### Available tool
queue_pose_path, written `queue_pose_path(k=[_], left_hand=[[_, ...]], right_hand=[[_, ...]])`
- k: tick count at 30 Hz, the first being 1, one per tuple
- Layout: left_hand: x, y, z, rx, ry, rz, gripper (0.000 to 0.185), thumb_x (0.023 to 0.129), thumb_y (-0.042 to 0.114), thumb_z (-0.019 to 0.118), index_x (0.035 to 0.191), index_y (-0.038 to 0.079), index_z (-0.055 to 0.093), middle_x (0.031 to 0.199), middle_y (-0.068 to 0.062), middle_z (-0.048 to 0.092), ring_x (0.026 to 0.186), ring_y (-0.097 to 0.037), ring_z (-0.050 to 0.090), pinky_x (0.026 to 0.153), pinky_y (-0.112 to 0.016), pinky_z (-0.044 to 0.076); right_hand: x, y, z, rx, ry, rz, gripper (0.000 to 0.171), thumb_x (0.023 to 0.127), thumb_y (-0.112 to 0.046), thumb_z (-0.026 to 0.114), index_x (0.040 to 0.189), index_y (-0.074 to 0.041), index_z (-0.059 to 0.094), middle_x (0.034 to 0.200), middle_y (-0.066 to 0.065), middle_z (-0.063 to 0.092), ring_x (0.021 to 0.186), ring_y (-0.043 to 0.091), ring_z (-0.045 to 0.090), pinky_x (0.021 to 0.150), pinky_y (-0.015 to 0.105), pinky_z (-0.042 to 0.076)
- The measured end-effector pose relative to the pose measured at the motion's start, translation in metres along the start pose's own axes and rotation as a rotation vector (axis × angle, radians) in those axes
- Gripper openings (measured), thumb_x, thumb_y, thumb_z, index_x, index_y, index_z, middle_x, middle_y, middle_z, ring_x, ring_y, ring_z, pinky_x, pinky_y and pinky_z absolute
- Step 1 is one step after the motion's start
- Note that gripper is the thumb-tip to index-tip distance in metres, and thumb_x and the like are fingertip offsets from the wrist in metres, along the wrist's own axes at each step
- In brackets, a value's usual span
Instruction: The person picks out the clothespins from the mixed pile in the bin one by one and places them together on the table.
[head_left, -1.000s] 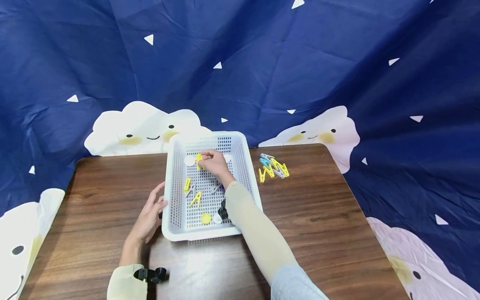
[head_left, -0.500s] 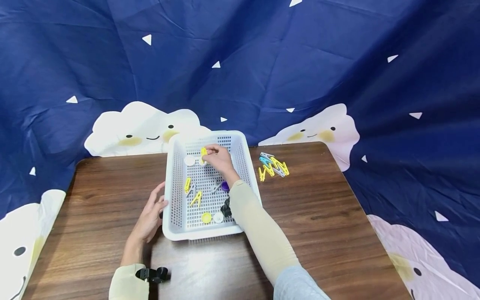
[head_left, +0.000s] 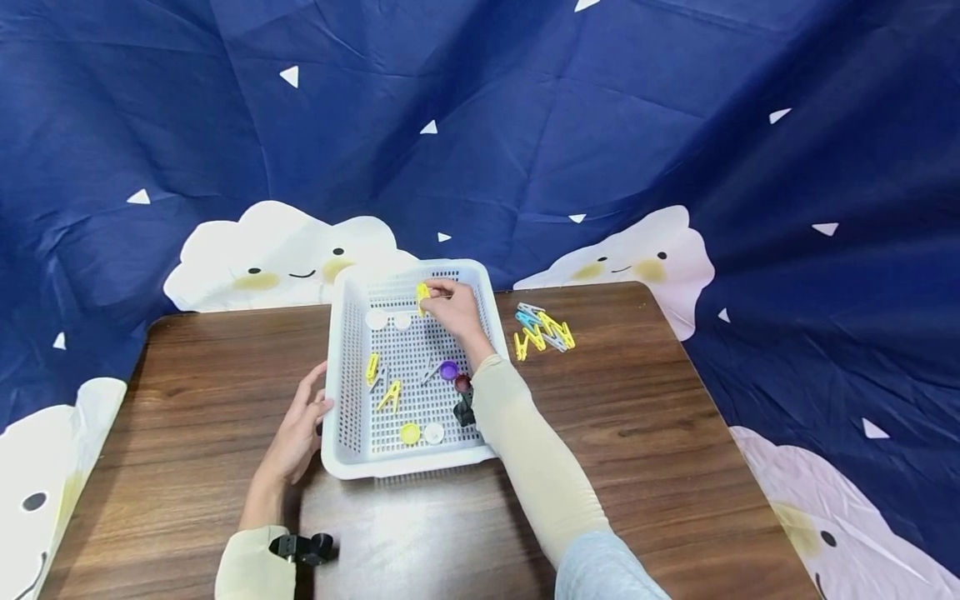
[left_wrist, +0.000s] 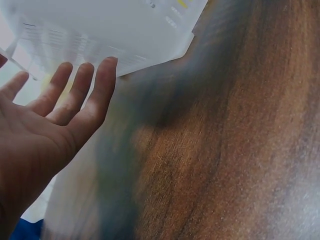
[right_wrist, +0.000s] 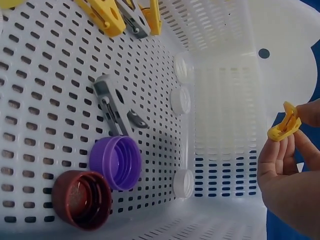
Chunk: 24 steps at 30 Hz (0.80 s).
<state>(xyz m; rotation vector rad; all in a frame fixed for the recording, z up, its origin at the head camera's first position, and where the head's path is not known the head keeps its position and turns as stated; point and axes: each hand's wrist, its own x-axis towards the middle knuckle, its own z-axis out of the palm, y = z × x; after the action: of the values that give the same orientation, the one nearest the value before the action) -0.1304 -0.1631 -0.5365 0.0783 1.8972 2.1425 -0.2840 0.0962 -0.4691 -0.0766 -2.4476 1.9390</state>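
Observation:
My right hand (head_left: 456, 312) pinches a yellow clothespin (right_wrist: 286, 124) between thumb and fingers, held up over the far right part of the white perforated basket (head_left: 335, 333). At the basket's left side is my left hand (head_left: 297, 425), its fingertips right at the wall and its fingers loosely bent in the left wrist view. Inside the basket lie two yellow clothespins (head_left: 391, 396) and two grey ones, one grey clothespin (right_wrist: 112, 105) next to a purple bottle cap (right_wrist: 116, 162). A dark red cap (right_wrist: 81, 199) sits beside the purple one.
White caps (head_left: 402, 321) lie at the basket's far end, and a yellow cap (head_left: 409, 433) with another white cap (head_left: 433, 433) at the near end. Right of the basket, a pile of yellow, blue and grey clothespins (head_left: 553, 330) lies on the wooden table (head_left: 637, 467).
My right hand has lifted the yellow clothespin and carried it rightward over the basket, uncovering white, purple and dark red caps. My left hand has stayed at the basket's left side.

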Motion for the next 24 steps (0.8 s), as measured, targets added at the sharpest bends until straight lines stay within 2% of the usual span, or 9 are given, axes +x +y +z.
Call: queue_pose_path(k=[6, 11, 24], left_hand=[[0.0, -0.001, 0.0, -0.002, 0.001, -0.002, 0.059, 0.11, 0.024, 0.036, 0.163, 0.026, 0.01, 0.156, -0.025, 0.033, 0.124, -0.02, 0.053, 0.09, -0.052, 0.05], [0.0, -0.002, 0.0, -0.008, 0.004, 0.0, 0.058, 0.11, 0.024, 0.036, 0.163, 0.026, 0.011, 0.156, -0.025, 0.034, 0.122, -0.018, 0.055, 0.089, -0.052, 0.05], [0.0, -0.003, -0.001, -0.012, -0.004, 0.015, 0.059, 0.11, 0.026, 0.037, 0.163, 0.026, 0.01, 0.157, -0.025, 0.032, 0.123, -0.018, 0.054, 0.09, -0.052, 0.049]], right_hand=[[-0.001, 0.004, -0.003, 0.026, 0.007, -0.006, 0.04, 0.078, 0.005, 0.067, 0.116, -0.002, 0.075, 0.089, -0.001, 0.064, 0.077, 0.009, 0.051, 0.07, 0.021, 0.043], [-0.003, 0.003, -0.011, 0.028, 0.011, -0.008, 0.041, 0.079, 0.001, 0.064, 0.118, -0.005, 0.075, 0.091, 0.0, 0.066, 0.079, 0.011, 0.051, 0.072, 0.024, 0.042], [-0.005, -0.002, -0.03, 0.019, 0.077, -0.021, 0.037, 0.079, 0.003, 0.066, 0.115, -0.002, 0.076, 0.089, 0.002, 0.067, 0.077, 0.009, 0.053, 0.071, 0.02, 0.044]])
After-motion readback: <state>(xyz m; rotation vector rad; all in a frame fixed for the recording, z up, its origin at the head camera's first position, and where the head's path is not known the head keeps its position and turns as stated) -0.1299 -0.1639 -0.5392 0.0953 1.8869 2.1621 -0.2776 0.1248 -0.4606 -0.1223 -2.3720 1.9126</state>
